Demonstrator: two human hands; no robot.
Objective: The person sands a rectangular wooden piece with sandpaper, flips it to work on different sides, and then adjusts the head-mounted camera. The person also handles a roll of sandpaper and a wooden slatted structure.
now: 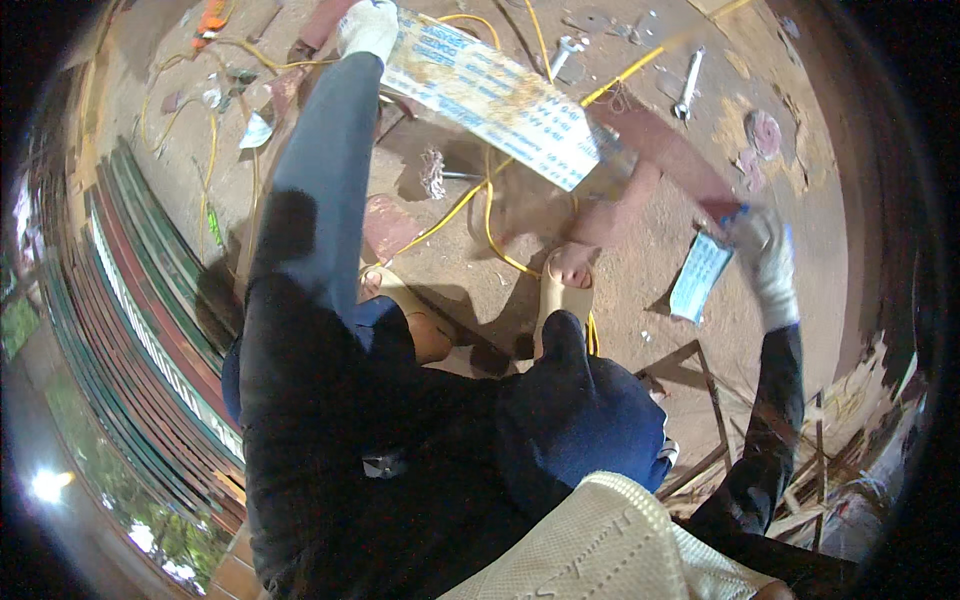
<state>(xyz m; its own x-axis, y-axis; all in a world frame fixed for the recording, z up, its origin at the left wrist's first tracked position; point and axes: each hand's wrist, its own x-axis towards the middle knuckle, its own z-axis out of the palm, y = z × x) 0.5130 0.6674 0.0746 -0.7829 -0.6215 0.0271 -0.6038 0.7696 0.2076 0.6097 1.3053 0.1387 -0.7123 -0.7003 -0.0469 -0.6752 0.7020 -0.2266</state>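
My left hand (368, 30), in a whitish work glove, is closed on the upper left end of a long sandpaper sheet (480, 95). Its pale printed backing faces up, with brown stains. Toward the right a blurred reddish-brown stretch runs on from it to my right hand (762, 255), also gloved and closed around that end; the exact grip is smeared by motion. Just below the right hand is a small light-blue printed piece (700, 278); whether it hangs or lies on the ground, I cannot tell. A reddish scrap (390, 226) lies near my left foot.
Yellow cord (455, 213) winds across the ground between my sandalled feet (568, 275). Wrenches (689, 84) (567, 55) lie at the far side, near a pinkish coil (763, 135). Stacked coloured metal bars (160, 290) line the left; thin rods (715, 400) stand at lower right.
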